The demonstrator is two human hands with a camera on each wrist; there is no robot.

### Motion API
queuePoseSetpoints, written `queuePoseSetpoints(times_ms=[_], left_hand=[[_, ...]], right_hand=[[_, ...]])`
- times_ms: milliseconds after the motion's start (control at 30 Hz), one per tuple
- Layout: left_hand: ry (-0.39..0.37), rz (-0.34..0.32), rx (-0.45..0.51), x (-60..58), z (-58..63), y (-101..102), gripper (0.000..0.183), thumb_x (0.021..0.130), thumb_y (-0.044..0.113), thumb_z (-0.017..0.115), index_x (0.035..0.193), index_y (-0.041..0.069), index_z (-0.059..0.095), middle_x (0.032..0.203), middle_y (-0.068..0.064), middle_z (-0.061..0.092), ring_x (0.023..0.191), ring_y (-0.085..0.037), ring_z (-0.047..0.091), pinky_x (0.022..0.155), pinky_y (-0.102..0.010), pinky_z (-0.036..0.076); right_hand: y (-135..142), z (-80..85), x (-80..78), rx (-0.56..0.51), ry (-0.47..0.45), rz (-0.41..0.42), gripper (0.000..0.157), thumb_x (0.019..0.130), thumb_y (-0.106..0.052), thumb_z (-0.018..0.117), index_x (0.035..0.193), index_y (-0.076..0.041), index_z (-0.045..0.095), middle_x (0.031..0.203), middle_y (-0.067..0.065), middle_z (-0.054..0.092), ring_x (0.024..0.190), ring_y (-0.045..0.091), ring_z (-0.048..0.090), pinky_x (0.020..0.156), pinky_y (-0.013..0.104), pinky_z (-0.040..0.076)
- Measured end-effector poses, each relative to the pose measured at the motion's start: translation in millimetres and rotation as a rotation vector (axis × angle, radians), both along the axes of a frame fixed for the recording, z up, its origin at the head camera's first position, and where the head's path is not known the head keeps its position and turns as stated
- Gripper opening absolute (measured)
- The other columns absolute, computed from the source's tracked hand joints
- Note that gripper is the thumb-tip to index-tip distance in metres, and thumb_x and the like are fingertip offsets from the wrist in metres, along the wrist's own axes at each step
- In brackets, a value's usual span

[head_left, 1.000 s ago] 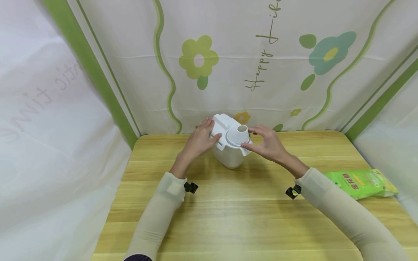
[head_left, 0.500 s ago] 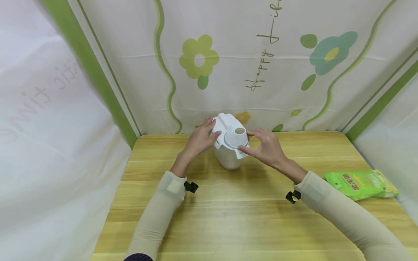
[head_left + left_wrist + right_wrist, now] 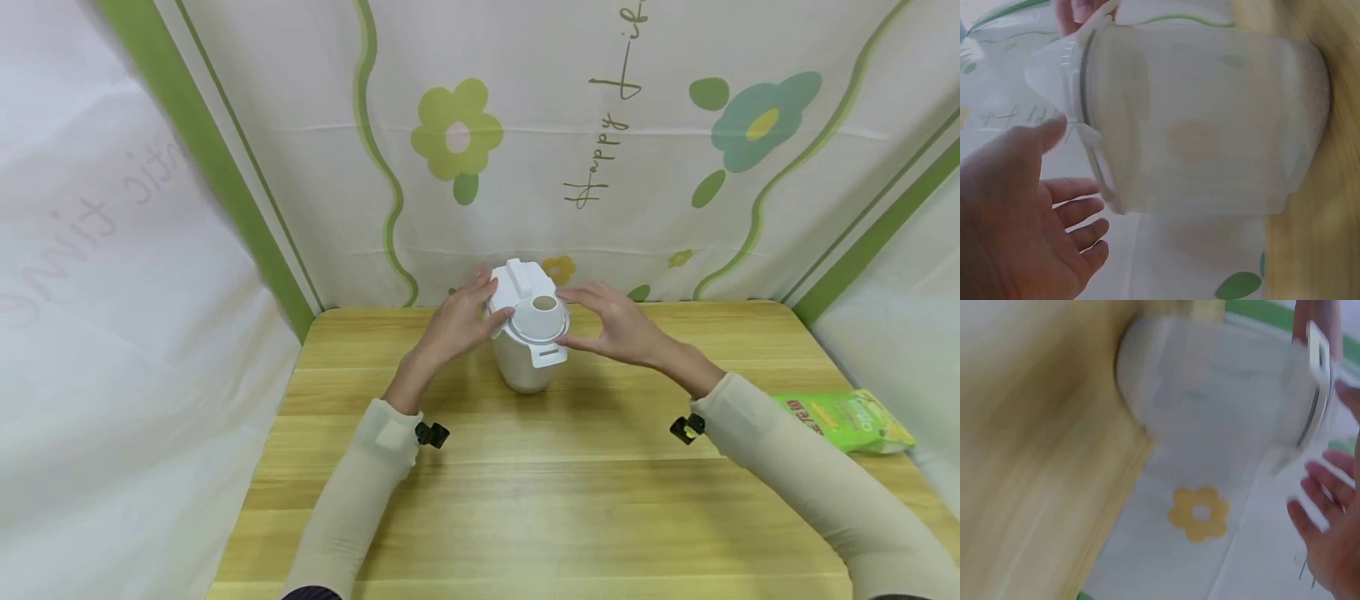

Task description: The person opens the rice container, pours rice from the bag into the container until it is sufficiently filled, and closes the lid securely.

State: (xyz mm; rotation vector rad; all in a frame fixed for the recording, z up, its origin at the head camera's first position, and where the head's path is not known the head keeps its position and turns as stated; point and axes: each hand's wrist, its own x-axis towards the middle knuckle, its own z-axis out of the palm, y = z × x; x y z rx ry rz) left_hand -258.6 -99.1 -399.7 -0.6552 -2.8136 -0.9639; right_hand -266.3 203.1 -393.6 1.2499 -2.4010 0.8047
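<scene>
A translucent white storage container (image 3: pixel 519 367) stands upright near the table's back edge. Its white lid (image 3: pixel 507 292) has a raised conical spout (image 3: pixel 534 323) with a round opening, and a slotted tab (image 3: pixel 556 360) faces the front. My left hand (image 3: pixel 457 327) is at the lid's left side, thumb and fingertips touching its edge. In the left wrist view the left hand's fingers (image 3: pixel 1088 219) look loosely bent beside the lid. My right hand (image 3: pixel 621 329) is spread at the lid's right side. The right wrist view shows its fingers (image 3: pixel 1329 487) apart from the lid; thumb contact is unclear.
A green packet (image 3: pixel 855 421) lies at the right of the wooden table (image 3: pixel 540 517), partly behind the right sleeve. White flower-printed fabric (image 3: pixel 517 192) hangs close behind the container and along both sides.
The lid and its spout have turned, the front tab swinging left toward the middle. My right hand held the spout's base between thumb and fingers before; now those fingers have spread away.
</scene>
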Motion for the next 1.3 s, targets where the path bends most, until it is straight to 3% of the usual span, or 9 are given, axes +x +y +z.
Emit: queuePoseSetpoints(times_ms=[200,467,667,867,1000,1300], left_hand=[[-0.018,-0.073,-0.077,16.1,8.5,6,0.102,0.095,0.067,0.068,0.165,0.003,0.032,0.175,-0.016,0.023,0.163,-0.030,0.019,0.128,-0.051,0.028],[-0.025,-0.044,-0.180,20.1,8.1,17,0.109,0.092,0.072,0.068,0.165,0.000,0.031,0.174,-0.016,0.021,0.163,-0.031,0.018,0.128,-0.051,0.028],[-0.035,-0.072,-0.184,13.9,6.8,12,0.107,0.093,0.070,0.068,0.166,0.002,0.028,0.176,-0.014,0.018,0.163,-0.030,0.015,0.128,-0.051,0.026],[-0.049,-0.149,-0.157,5.3,3.1,4,0.109,0.094,0.069,0.067,0.167,0.002,0.022,0.177,-0.012,0.012,0.164,-0.025,0.009,0.132,-0.040,0.013],[-0.049,-0.194,-0.132,-1.0,-0.7,0,0.108,0.095,0.066,0.069,0.168,0.004,0.021,0.177,-0.011,0.011,0.165,-0.023,0.007,0.133,-0.042,0.010],[-0.069,-0.222,-0.124,-5.7,0.3,-7,0.105,0.095,0.063,0.071,0.168,0.006,0.021,0.178,-0.007,0.009,0.164,-0.019,0.004,0.133,-0.041,0.008]], right_hand=[[10,12.5,-17.7,0.132,-0.281,0.072,0.085,0.088,-0.028,0.089,0.158,-0.003,0.048,0.163,0.016,0.047,0.149,0.042,0.043,0.119,0.067,0.035],[4,11.4,-25.4,0.202,-0.387,0.091,0.082,0.093,-0.038,0.083,0.160,-0.009,0.047,0.170,0.007,0.038,0.156,0.036,0.035,0.122,0.065,0.031],[-2,8.5,-16.9,0.199,-0.343,0.055,0.076,0.095,-0.037,0.080,0.157,-0.005,0.050,0.169,0.011,0.038,0.156,0.037,0.035,0.123,0.063,0.031],[-12,4.7,-4.0,0.215,-0.224,-0.032,0.078,0.096,-0.043,0.078,0.154,0.001,0.052,0.165,0.015,0.043,0.153,0.038,0.040,0.124,0.058,0.033],[-18,3.9,5.0,0.230,-0.200,-0.094,0.079,0.097,-0.049,0.075,0.153,0.001,0.052,0.164,0.014,0.044,0.152,0.039,0.040,0.124,0.058,0.033],[-26,-1.6,11.4,0.214,-0.149,-0.164,0.080,0.096,-0.052,0.075,0.153,0.000,0.054,0.163,0.013,0.047,0.151,0.037,0.044,0.123,0.056,0.036]])
